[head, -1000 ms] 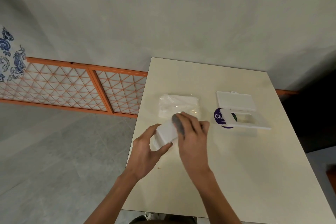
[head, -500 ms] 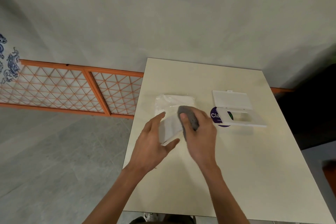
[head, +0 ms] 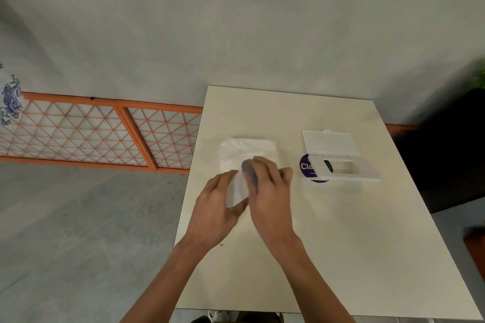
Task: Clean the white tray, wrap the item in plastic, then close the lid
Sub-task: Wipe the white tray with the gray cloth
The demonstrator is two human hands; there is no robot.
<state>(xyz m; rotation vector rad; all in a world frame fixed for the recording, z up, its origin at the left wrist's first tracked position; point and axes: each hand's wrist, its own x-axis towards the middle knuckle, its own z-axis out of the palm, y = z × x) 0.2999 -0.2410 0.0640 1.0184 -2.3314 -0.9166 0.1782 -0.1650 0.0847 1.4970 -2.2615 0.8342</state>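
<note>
Grey wall (head: pixel 236 21) is filling the top half of the frame, and grey floor (head: pixel 78 231) is taking the lower left. Cream table (head: pixel 328 244) is running from centre to lower right, with its near edge at the bottom. Orange lattice (head: pixel 91 134) is sitting along the base of the wall at mid left. A dark shape (head: pixel 446 152) is showing at the right edge, too blurred to tell what it is. Both forearms are coming up from the bottom centre and meeting over the table's left part. Left hand (head: pixel 216 208) is gripping the white tray (head: pixel 237 190), with its thumb on the near edge and its fingers curling behind. The tray is tilting up off the table, just left of frame centre. Right hand (head: pixel 271 196) is curling its fingers over a grey pad (head: pixel 249 175) and pressing it against the tray's upper face; the pad is mostly hidden under the fingers. Clear plastic (head: pixel 246 148) is lying flat on the table just above the hands. A white case (head: pixel 346 172) is lying right of centre, apart from the hands. Its lid (head: pixel 330 143) is standing open and folding back toward the wall. A purple sticker (head: pixel 305 166) is peeking out at the case's left end; only "Cla" can be read on it.
</note>
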